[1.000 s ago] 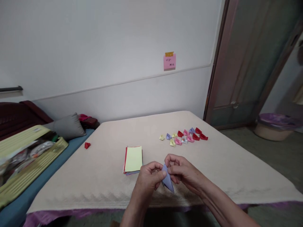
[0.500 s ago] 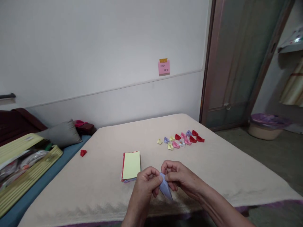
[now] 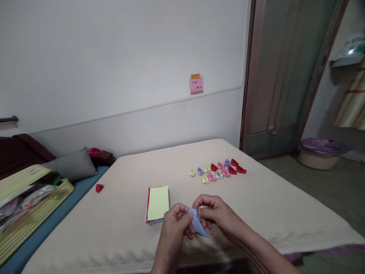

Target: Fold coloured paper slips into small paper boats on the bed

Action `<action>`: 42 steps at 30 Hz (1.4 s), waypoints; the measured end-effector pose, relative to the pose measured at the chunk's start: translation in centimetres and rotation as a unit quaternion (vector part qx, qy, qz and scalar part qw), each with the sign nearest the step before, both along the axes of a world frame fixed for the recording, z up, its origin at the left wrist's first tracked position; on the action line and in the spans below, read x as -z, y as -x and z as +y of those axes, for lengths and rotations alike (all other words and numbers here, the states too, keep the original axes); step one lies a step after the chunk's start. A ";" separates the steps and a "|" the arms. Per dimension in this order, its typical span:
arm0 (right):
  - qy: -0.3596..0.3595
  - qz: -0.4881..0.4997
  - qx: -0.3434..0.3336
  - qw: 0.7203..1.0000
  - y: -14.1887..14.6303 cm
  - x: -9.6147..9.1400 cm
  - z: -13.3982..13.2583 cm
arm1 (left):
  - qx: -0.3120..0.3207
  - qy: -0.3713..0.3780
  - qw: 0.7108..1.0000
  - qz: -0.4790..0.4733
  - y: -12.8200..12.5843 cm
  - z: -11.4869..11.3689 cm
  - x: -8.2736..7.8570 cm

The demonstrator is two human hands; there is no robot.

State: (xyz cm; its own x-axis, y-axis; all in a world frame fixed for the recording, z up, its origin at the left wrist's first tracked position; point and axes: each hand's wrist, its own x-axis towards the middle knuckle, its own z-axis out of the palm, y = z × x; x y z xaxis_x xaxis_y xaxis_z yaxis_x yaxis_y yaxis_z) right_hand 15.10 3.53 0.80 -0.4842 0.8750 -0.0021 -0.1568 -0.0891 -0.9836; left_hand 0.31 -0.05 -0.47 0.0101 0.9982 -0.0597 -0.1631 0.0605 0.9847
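The folded blue paper (image 3: 199, 226) is up over the near edge of the pale cloth (image 3: 119, 232), the left hand (image 3: 175, 226) pinching its top, finger and thumb closed, the right hand (image 3: 218, 215) pinching the other side. That top end looks broader than a second ago, when it seemed pointed. Curled fingers hide part of it. Farther off sit the small paper boats (image 3: 211, 177); the writing on the wall note (image 3: 196, 85) I can't read

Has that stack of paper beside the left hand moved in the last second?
No. The paper stack and the pink wall note both slipped left and down in the picture, so the view shifted; the stack itself stayed put.
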 end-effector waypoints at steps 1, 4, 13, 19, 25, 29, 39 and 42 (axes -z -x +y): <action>-0.008 -0.007 0.005 1.000 0.0 0.0 0.0 | -0.004 0.002 1.000 0.006 -0.1 0.0 0.0; -0.028 -0.030 0.018 0.999 0.1 0.0 -0.1 | -0.007 0.012 1.000 0.024 -0.2 0.1 0.0; -0.083 -0.087 0.037 0.992 0.3 0.3 -0.1 | -0.026 0.009 0.999 0.043 -0.5 0.3 -0.1; -0.124 -0.092 0.050 0.987 0.1 -0.3 -0.5 | -0.016 -0.013 0.999 0.028 -0.6 -0.2 -0.6; -0.159 -0.116 0.058 0.979 -0.2 -0.2 -0.8 | -0.008 -0.017 1.000 0.025 -0.7 -0.2 -0.8; -0.166 -0.134 0.054 0.975 -0.3 -0.4 -0.8 | 0.000 -0.020 0.999 0.027 -0.6 -0.2 -0.8; -0.120 -0.111 0.021 0.986 -0.4 -0.7 -0.6 | 0.040 -0.007 0.999 -0.005 -0.4 -0.2 -0.6; -0.106 -0.096 0.010 0.990 -0.4 -0.8 -0.7 | 0.044 0.000 0.999 -0.015 -0.4 -0.4 -0.7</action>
